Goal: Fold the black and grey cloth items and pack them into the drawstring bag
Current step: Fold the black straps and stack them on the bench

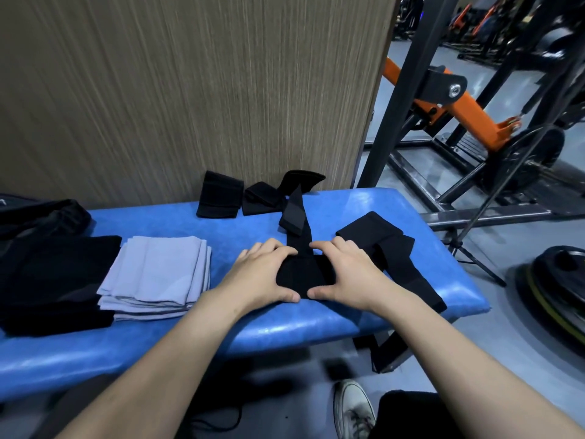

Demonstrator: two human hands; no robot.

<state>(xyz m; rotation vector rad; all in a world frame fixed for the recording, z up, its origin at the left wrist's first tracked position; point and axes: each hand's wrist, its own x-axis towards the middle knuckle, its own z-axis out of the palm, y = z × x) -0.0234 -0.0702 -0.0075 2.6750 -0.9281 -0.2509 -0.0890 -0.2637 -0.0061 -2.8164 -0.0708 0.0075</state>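
Both hands, left (264,274) and right (343,274), grasp a black strap (300,274), mid-fold; its tail at twelve o'clock likely goes next.

One view only — head-worn, wide-angle, looking forward and down from just above the person's arms. Both forearms enter from the bottom edge and converge mid-frame; left hand (264,274) and right hand (343,274) sit near the centre, close to the lens. The blue padded bench (364,318) runs across the lower half, tilted slightly, its right end in frame. Beyond it the view faces a wood-grain wall panel (190,90) filling the upper left. Upper right opens onto gym floor and an orange-and-black machine frame (468,109), farther off. Edges bend with lens distortion — no second view to overlap.
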